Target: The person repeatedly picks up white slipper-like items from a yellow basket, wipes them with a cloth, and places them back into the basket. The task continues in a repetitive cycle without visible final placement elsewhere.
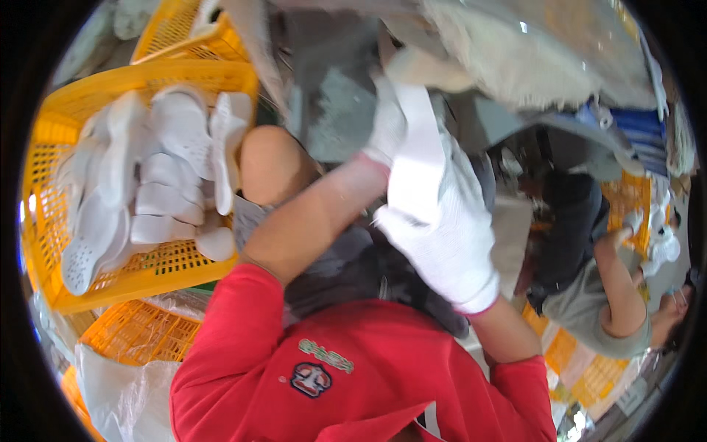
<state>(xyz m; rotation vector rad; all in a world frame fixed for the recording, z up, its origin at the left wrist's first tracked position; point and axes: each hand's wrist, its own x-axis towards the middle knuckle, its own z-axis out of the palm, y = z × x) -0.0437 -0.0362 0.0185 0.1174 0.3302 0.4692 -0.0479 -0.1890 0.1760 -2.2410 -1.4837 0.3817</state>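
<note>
A smooth white foam shoe piece (pixel 418 166), seen largely edge-on, is held in front of me between both hands. My right hand (pixel 449 239), in a white knit glove, is closed round its near end and right side. On the left side of its far part is my left hand (pixel 387 121), gloved too, with its fingers curled against it and partly blurred. The far tip comes up to a rounded beige part (pixel 428 70) of the equipment ahead; I cannot tell whether they touch.
At my left stands a yellow plastic basket (pixel 147 70) of white foam clogs (pixel 177 129), some with holes. An orange crate (pixel 143 331) and a clear plastic bag (pixel 129 390) lie nearer. Dusty cloth-like covering (pixel 530 66) hangs ahead. Another person (pixel 589 295) sits at the right by more crates.
</note>
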